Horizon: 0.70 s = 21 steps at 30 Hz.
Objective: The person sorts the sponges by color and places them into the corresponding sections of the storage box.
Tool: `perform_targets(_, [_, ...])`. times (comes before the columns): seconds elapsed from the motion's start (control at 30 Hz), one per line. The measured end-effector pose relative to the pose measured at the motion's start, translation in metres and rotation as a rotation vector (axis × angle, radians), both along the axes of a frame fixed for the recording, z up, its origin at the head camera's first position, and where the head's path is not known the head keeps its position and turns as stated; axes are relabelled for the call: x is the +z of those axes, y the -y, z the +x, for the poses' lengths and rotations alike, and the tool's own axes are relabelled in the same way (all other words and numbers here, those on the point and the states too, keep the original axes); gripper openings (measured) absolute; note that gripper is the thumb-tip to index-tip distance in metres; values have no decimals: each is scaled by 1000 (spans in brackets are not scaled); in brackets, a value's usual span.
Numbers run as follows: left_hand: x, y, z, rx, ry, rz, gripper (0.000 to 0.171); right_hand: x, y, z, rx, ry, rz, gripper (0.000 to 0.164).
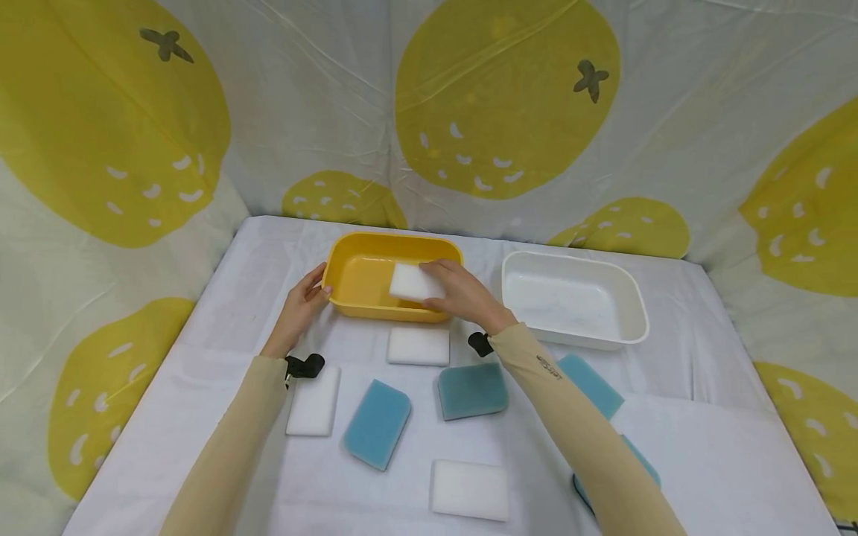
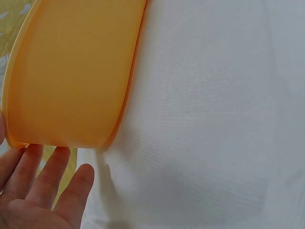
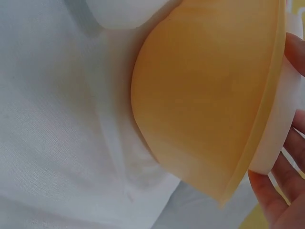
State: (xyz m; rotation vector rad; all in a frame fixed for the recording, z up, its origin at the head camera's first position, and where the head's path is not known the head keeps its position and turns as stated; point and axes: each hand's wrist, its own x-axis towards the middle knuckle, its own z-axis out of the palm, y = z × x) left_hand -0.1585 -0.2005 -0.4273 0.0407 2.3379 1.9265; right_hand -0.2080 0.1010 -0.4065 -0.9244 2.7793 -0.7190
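My right hand [image 1: 465,294] holds a white sponge [image 1: 411,282] over the right part of a yellow tub [image 1: 358,309], thumb on the near side and fingers on the far side. In the right wrist view this sponge [image 3: 274,138] shows just beyond the tub's rim, between thumb and fingers. At the tub's left end is my left hand [image 1: 302,309], its fairly straight fingers touching the outside. The left wrist view has those fingertips [image 2: 61,155] right at the end wall. Just in front of the tub lies another white sponge [image 1: 418,347].
A white tub [image 1: 573,339] stands to the right. Nearer lie white sponges [image 1: 313,402] [image 1: 469,490] and blue sponges [image 1: 377,424] [image 1: 473,391] [image 1: 591,385]. My right forearm partly covers one more blue sponge [image 1: 640,458]. A lemon-print cloth [image 1: 322,112] hangs around the white table.
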Motion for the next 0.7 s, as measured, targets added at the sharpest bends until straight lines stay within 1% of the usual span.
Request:
perform_targets(0.17, [-2, 1, -1, 2, 4, 8, 57, -3, 3, -4, -13, 32, 18, 65])
perform_targets(0.27, [-2, 1, -1, 0, 8, 5, 57, -5, 4, -7, -15, 50, 35, 65])
perform_targets(0.5, [-1, 1, -1, -6, 10, 1, 57, -11, 10, -15, 18, 30, 71, 64])
perform_targets(0.7, [-3, 1, -2, -7, 0, 9, 57, -17, 13, -20, 19, 31, 101, 65])
